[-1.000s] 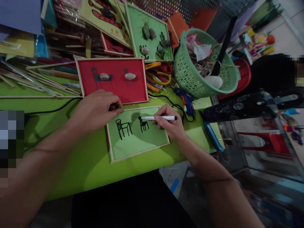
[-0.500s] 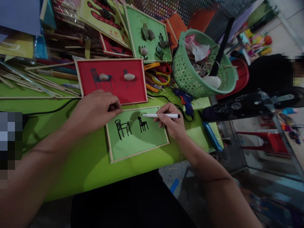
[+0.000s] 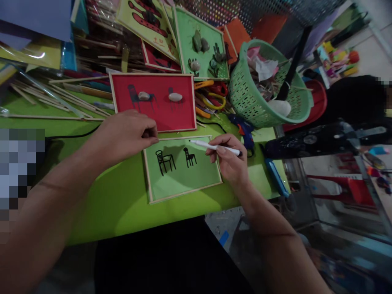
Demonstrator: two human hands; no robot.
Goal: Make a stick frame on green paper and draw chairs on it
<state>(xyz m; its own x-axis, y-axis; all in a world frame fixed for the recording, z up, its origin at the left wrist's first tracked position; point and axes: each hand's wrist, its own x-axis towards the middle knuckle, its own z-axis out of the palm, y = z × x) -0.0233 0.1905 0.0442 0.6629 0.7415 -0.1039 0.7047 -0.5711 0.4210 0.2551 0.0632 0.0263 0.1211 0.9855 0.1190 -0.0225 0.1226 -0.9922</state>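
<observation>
A green card in a thin wooden frame (image 3: 183, 183) lies on the table, with two black chairs drawn on it. My right hand (image 3: 231, 157) grips a white marker (image 3: 203, 144) with a black end. Its bare tip points left, over the card's upper part above the smaller chair (image 3: 190, 158); I cannot tell whether it touches. My left hand (image 3: 131, 130) is closed, fingers curled, its thumb at the card's upper left corner; whatever is in it is hidden. Just beyond lies a red framed picture (image 3: 159, 116) with two chairs and two pebbles.
A green basket (image 3: 241, 90) of scraps stands at the back right. Nearby are scissors (image 3: 214, 102), a blue glue gun (image 3: 245, 130) and a black cable. Wooden sticks (image 3: 52, 98) lie at the left. Another framed pebble picture (image 3: 202, 61) leans behind.
The marker has tilted, and its tip has moved up from near the small chair's top toward the card's upper edge. The view has shifted slightly; my left hand keeps its place by the card.
</observation>
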